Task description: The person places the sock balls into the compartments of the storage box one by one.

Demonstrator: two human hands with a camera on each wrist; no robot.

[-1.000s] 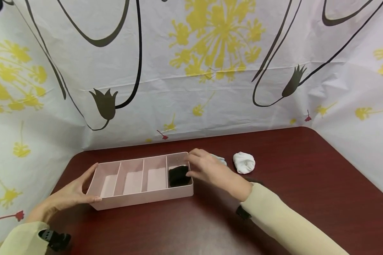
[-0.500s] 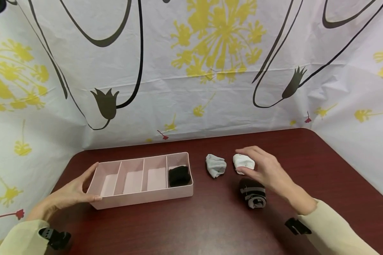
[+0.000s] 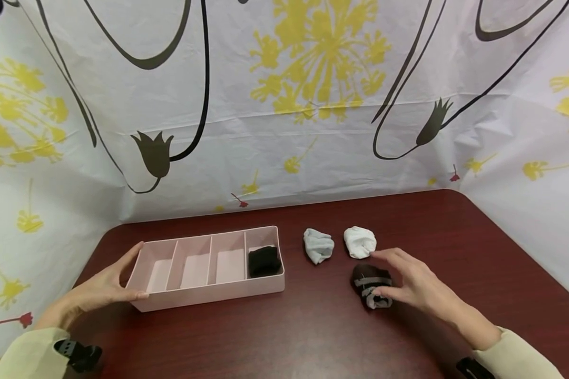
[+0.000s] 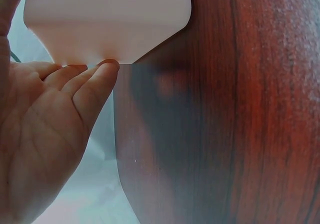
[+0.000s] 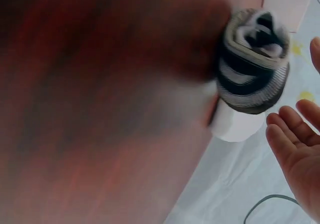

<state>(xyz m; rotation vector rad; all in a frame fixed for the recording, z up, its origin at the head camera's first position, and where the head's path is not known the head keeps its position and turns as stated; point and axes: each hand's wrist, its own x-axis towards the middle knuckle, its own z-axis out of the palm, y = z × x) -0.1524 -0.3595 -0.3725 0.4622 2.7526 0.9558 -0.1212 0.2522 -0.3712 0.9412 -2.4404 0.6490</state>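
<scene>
My left hand (image 3: 97, 289) holds the left end of a pink divided organizer box (image 3: 213, 291), thumb at the front wall and fingers at the far corner. In the left wrist view the fingers touch the box's end wall (image 4: 107, 9). A black rolled sock (image 3: 264, 261) lies in the box's rightmost compartment. Thumb and fingers apart, my right hand (image 3: 419, 284) hovers at a dark rolled sock with grey stripes (image 3: 371, 281). In the right wrist view that striped sock (image 5: 252, 66) is beside the fingers, with a gap between.
A light grey balled sock (image 3: 318, 246) and a white balled sock (image 3: 360, 242) lie on the dark red table (image 3: 308, 331), right of the box. The other three compartments hold nothing visible. A patterned white sheet (image 3: 246, 105) hangs behind the table.
My right hand has withdrawn from the box's right compartment, leaving the black sock there. It has moved right, then down toward the striped sock. My left hand keeps its place.
</scene>
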